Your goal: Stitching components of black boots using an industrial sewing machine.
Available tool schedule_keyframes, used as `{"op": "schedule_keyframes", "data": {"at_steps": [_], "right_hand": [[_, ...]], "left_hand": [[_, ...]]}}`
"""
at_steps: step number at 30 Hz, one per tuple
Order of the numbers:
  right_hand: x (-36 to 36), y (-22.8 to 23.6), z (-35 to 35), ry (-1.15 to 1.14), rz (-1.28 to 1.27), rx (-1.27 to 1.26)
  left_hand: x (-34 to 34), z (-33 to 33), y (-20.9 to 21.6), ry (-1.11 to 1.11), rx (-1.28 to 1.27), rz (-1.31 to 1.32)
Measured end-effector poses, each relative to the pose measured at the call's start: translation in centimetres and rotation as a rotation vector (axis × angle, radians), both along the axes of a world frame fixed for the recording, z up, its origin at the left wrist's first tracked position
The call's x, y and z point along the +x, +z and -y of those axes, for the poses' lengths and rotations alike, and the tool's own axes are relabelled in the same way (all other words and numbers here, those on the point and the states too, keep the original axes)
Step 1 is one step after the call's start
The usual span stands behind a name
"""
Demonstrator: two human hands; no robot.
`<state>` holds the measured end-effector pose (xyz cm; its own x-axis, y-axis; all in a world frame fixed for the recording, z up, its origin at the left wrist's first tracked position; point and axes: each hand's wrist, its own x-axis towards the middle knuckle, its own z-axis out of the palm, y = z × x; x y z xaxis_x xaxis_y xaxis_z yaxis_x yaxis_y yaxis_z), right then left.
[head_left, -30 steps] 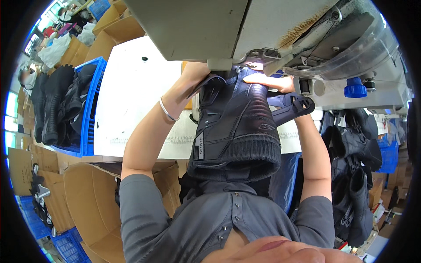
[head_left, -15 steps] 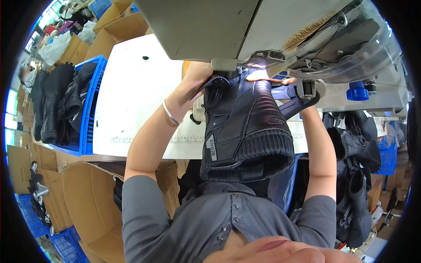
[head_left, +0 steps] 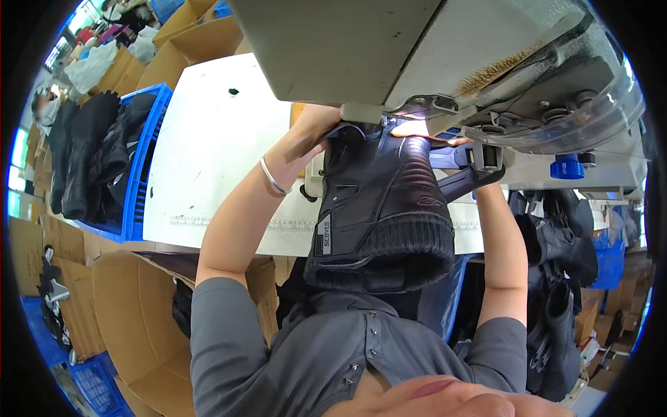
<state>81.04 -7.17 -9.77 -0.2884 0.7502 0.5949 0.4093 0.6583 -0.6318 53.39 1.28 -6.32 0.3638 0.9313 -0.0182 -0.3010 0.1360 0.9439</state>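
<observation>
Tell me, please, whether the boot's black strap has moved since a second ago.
Yes, upward in view: the strap ended lower than the blue knob, now roughly level with it.

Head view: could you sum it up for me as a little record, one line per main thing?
Machine: pale, for sewing, lit underneath
Boot: black, far end under the machine, opening toward the person
Left hand: at the boot's far left side, fingers mostly hidden
Right hand: at the boot's far end, partly hidden
Bracelet: silvery, on the left wrist
Table: white, ruler markings near the front edge
Crate: blue, left of the table, holding black footwear
Carton: brown, open, lower left
</observation>
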Motion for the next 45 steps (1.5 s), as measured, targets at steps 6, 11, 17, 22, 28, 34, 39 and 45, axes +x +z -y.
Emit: {"op": "schedule_keyframes", "data": {"at_steps": [6, 11, 17, 22, 28, 34, 39, 45], "right_hand": [[-0.2, 0.2, -0.1, -0.006, -0.104, -0.05], [-2.8, 2.3, 2.0, -0.503, 0.013, -0.013], [-7.4, 9.4, 14.4, -0.418, 0.124, 0.686], [-8.6, 11.2, 11.8, -0.53, 0.49, 0.374], [1.2, 7.3, 6.3, -0.452, 0.052, 0.016], [0.3, 7.7, 6.6, -0.459, 0.08, 0.03], [-3.3, 8.3, 10.9, -0.663, 0.308, 0.448], [13.4, 13.7, 13.7, -1.347, -0.275, 0.978]], "left_hand": [[-0.4, 0.2, 0.3, -0.043, -0.01, -0.01], [-1.2, 0.5, 1.6, -0.085, 0.004, -0.042], [-0.6, 1.8, 1.9, -0.113, 0.0, -0.046], [-2.3, 1.5, 1.0, -0.157, -0.04, -0.07], [-0.9, 3.1, -0.5, -0.084, -0.062, 0.038], [-1.3, 2.4, -2.2, -0.111, -0.048, 0.278], [-1.8, 2.6, -1.1, -0.203, -0.082, 0.202], [-1.7, 2.6, -1.5, -0.161, 0.024, 0.117]]}}
